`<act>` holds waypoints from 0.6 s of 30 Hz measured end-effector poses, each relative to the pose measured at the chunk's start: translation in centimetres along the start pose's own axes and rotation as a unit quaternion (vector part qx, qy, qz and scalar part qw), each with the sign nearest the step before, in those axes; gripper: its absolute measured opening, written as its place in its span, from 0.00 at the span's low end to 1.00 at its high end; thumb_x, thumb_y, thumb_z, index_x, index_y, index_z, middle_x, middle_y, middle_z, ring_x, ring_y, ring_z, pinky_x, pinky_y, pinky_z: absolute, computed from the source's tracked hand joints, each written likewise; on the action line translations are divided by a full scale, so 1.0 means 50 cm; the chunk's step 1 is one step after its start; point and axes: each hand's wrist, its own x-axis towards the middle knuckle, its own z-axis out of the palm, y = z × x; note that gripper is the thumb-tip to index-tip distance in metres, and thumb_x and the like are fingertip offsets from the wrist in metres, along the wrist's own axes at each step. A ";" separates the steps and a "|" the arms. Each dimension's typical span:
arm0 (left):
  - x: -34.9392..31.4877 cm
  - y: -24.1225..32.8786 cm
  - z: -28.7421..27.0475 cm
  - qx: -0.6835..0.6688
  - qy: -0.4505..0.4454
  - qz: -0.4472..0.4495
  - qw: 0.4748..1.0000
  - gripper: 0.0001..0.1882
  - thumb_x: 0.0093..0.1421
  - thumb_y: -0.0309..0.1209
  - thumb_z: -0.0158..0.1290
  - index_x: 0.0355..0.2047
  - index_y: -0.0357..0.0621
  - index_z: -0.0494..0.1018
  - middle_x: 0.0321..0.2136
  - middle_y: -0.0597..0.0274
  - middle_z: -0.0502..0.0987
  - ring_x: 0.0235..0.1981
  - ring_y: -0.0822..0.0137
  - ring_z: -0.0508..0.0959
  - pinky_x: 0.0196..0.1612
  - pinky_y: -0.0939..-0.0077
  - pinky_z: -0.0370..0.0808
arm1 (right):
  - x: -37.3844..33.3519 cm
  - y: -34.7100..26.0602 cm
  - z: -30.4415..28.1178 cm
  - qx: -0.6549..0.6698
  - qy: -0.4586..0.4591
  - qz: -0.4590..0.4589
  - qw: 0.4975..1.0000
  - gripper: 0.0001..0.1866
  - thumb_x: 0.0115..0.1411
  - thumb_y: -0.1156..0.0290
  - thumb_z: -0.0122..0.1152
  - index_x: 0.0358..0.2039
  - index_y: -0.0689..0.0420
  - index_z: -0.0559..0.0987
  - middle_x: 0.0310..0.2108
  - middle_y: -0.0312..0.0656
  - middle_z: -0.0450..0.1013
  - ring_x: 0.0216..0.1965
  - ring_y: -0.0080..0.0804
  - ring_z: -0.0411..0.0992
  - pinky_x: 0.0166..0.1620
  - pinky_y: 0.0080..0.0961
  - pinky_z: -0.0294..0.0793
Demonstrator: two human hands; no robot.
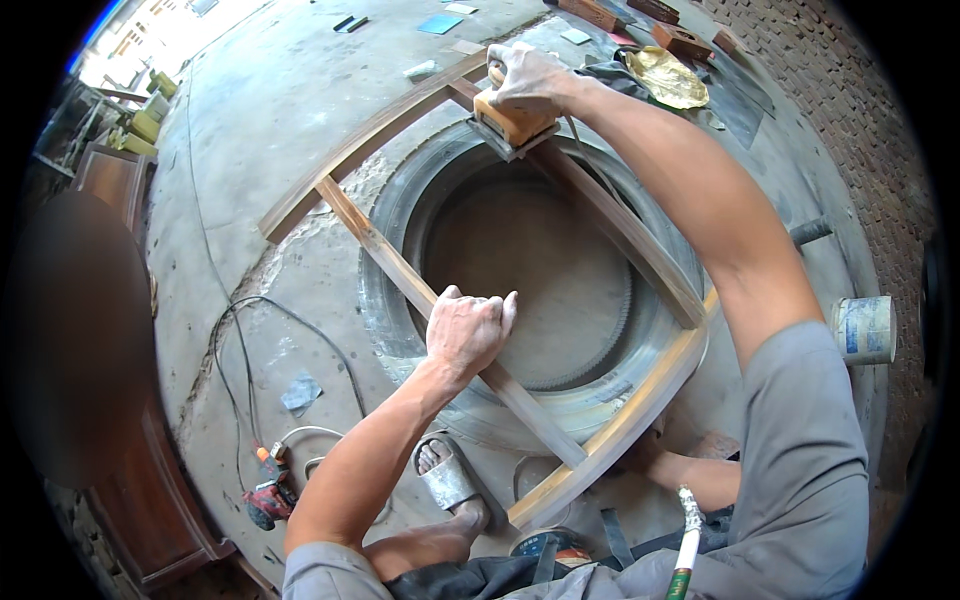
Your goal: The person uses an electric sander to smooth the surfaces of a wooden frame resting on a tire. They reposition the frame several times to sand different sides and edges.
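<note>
My right hand (525, 75) fingers clamp the sander (512, 122) on the frame's (400, 275) far rail. Left hand (465, 330) fingers curl around the near slat, which runs diagonally over the tyre (390, 300).

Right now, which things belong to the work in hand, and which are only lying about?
In use: wooden frame, lying on the tyre; sanding block under the right hand; left hand gripping a frame rail.

Lying about: power tool, cable, small bucket, wood blocks.
</note>
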 end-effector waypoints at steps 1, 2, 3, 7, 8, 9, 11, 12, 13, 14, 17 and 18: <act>-0.001 0.000 -0.003 -0.003 -0.003 -0.002 1.000 0.28 0.73 0.41 0.52 0.15 0.45 0.78 0.13 0.54 0.77 0.16 0.50 0.76 0.37 0.60 0.73 | 0.018 0.001 0.005 0.000 0.007 0.003 1.000 0.29 0.50 0.59 0.66 0.52 0.61 0.78 0.42 0.61 0.80 0.45 0.55 0.80 0.50 0.43 0.78; 0.000 0.002 -0.006 -0.004 -0.005 -0.002 1.000 0.28 0.73 0.41 0.52 0.14 0.45 0.77 0.13 0.53 0.77 0.16 0.50 0.76 0.36 0.60 0.73 | 0.027 0.011 0.001 0.016 -0.007 0.007 1.000 0.30 0.50 0.59 0.68 0.52 0.61 0.78 0.43 0.61 0.80 0.47 0.54 0.79 0.51 0.43 0.77; 0.002 0.001 -0.004 -0.007 0.000 0.004 1.000 0.28 0.73 0.41 0.52 0.14 0.45 0.77 0.13 0.53 0.77 0.16 0.50 0.76 0.36 0.60 0.73 | 0.021 0.027 -0.004 0.013 -0.014 0.007 1.000 0.30 0.50 0.58 0.68 0.52 0.61 0.78 0.44 0.60 0.80 0.48 0.54 0.79 0.51 0.43 0.77; 0.003 -0.004 -0.002 -0.011 0.006 0.000 1.000 0.28 0.72 0.40 0.52 0.13 0.46 0.76 0.13 0.53 0.77 0.17 0.51 0.77 0.35 0.60 0.73 | -0.032 0.058 -0.009 0.010 -0.030 0.019 0.999 0.30 0.50 0.56 0.69 0.51 0.59 0.77 0.46 0.59 0.79 0.48 0.54 0.78 0.52 0.44 0.76; -0.002 -0.008 -0.001 -0.007 0.004 -0.003 1.000 0.28 0.72 0.40 0.52 0.14 0.45 0.76 0.13 0.53 0.77 0.17 0.51 0.77 0.35 0.60 0.73 | -0.056 0.053 -0.008 0.011 -0.027 0.027 0.999 0.30 0.50 0.56 0.69 0.51 0.59 0.77 0.46 0.59 0.78 0.49 0.54 0.78 0.52 0.44 0.76; -0.007 -0.012 0.000 -0.003 0.001 -0.004 1.000 0.28 0.72 0.40 0.52 0.14 0.45 0.77 0.13 0.52 0.77 0.17 0.51 0.78 0.35 0.60 0.73 | -0.082 0.051 -0.011 0.002 -0.033 0.031 0.999 0.29 0.50 0.55 0.69 0.50 0.58 0.76 0.46 0.58 0.78 0.48 0.54 0.78 0.53 0.44 0.76; -0.009 -0.014 0.004 0.011 -0.001 -0.002 1.000 0.28 0.73 0.41 0.52 0.15 0.45 0.79 0.13 0.52 0.78 0.17 0.51 0.78 0.35 0.59 0.73 | -0.147 0.038 -0.043 -0.026 -0.039 0.044 0.998 0.28 0.51 0.55 0.69 0.50 0.56 0.76 0.46 0.56 0.77 0.48 0.54 0.77 0.53 0.44 0.75; -0.007 -0.012 0.003 0.013 0.000 -0.001 1.000 0.28 0.73 0.42 0.52 0.15 0.45 0.79 0.13 0.52 0.78 0.17 0.52 0.78 0.35 0.59 0.73 | -0.181 0.054 -0.051 -0.028 -0.031 0.024 0.999 0.27 0.52 0.55 0.69 0.49 0.55 0.76 0.44 0.55 0.76 0.48 0.54 0.77 0.53 0.44 0.75; -0.002 -0.007 0.008 0.009 0.001 0.005 1.000 0.28 0.73 0.42 0.51 0.15 0.45 0.80 0.14 0.53 0.78 0.17 0.52 0.78 0.35 0.58 0.73 | -0.219 0.064 -0.062 -0.036 -0.024 0.008 0.999 0.26 0.53 0.55 0.69 0.48 0.55 0.75 0.43 0.54 0.75 0.48 0.54 0.76 0.54 0.44 0.75; 0.002 -0.007 0.011 0.015 0.015 0.012 1.000 0.28 0.73 0.42 0.52 0.15 0.45 0.79 0.13 0.52 0.78 0.16 0.51 0.78 0.36 0.58 0.73 | -0.252 0.070 -0.067 -0.025 -0.011 0.005 1.000 0.26 0.54 0.55 0.69 0.49 0.54 0.75 0.42 0.52 0.74 0.47 0.52 0.76 0.53 0.43 0.75; -0.005 -0.011 0.006 0.012 0.009 0.002 1.000 0.28 0.73 0.42 0.52 0.15 0.46 0.80 0.13 0.52 0.78 0.16 0.49 0.77 0.36 0.58 0.74 | -0.309 0.073 -0.080 -0.028 -0.024 -0.013 0.999 0.26 0.54 0.54 0.69 0.48 0.54 0.75 0.43 0.51 0.73 0.46 0.50 0.75 0.53 0.42 0.75; -0.001 -0.010 0.007 0.001 0.022 0.001 1.000 0.27 0.73 0.42 0.52 0.15 0.46 0.79 0.13 0.52 0.77 0.16 0.49 0.77 0.36 0.58 0.74 | -0.321 0.072 -0.090 -0.030 -0.030 -0.004 0.999 0.26 0.54 0.54 0.69 0.48 0.55 0.75 0.42 0.51 0.72 0.46 0.50 0.75 0.54 0.41 0.75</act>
